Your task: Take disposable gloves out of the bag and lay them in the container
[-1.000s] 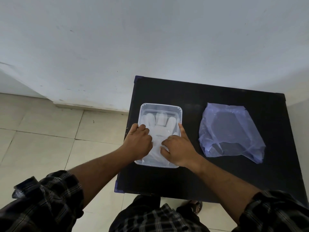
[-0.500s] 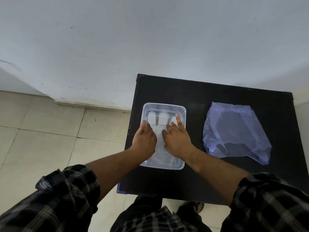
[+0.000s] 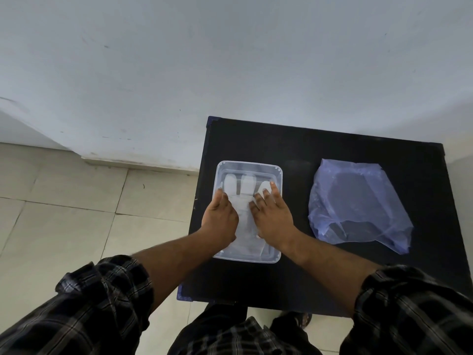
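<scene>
From the head view, a clear rectangular plastic container (image 3: 247, 167) sits on a black square table (image 3: 294, 142), a translucent white disposable glove (image 3: 243, 201) lying flat inside. The left hand (image 3: 219, 218) and right hand (image 3: 271, 217) press it palms-down, fingers extended, gripping nothing. A crumpled bluish plastic bag (image 3: 358, 203) lies well apart, to their right.

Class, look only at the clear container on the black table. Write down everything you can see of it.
The container is a shallow rectangular tub of clear plastic with rounded corners and a raised rim, no lid on it. It sits flat on the left part of the black table, apart from the bluish bag. A whitish glove lies spread inside, fingers pointing to the far end. The left hand and right hand press down on the glove.
</scene>
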